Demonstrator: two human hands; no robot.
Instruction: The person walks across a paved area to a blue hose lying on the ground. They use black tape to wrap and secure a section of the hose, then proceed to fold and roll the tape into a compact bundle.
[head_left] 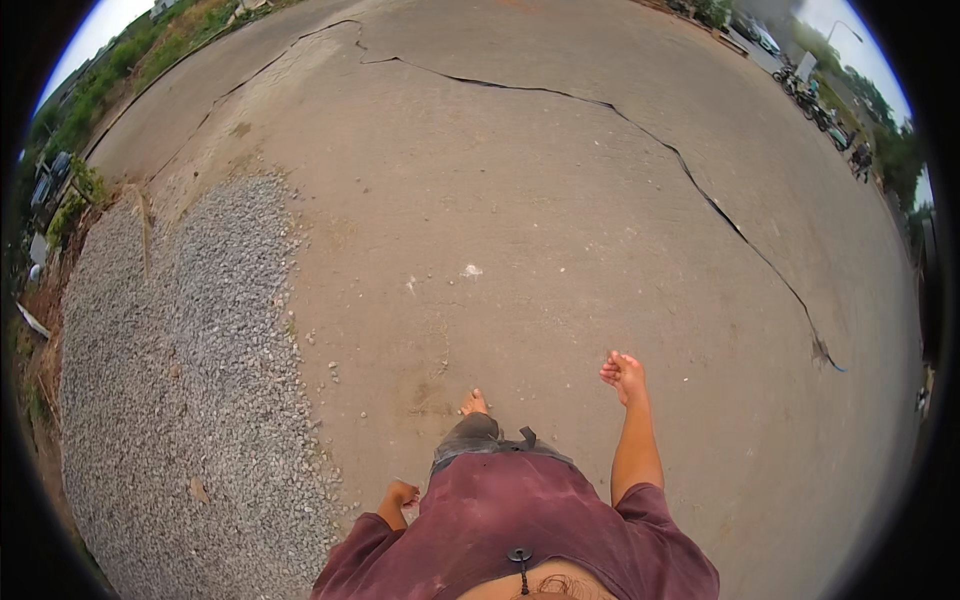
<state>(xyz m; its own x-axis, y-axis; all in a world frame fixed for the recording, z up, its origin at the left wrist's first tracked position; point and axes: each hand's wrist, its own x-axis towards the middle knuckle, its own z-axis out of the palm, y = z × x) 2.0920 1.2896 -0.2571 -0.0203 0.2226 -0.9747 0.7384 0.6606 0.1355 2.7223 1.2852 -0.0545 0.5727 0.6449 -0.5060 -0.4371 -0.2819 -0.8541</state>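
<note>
My right hand (624, 374) swings out ahead of my body over the concrete ground (560, 330), its fingers curled in. Nothing shows in it, and it touches nothing. Low beside my left hip is my left hand (403, 492), small in view, with its fingers bent inward and partly turned away. No object can be seen in that hand either. Between the two arms a bare foot (475, 402) steps forward from dark trousers (470, 432) under a maroon shirt (510, 500).
A wide bed of grey gravel (200, 400) lies along my left, with loose stones at its edge. A black cable or strip (680, 160) winds across the ground ahead and down the right. Parked motorbikes (820, 115) stand far right; plants (85, 180) grow far left.
</note>
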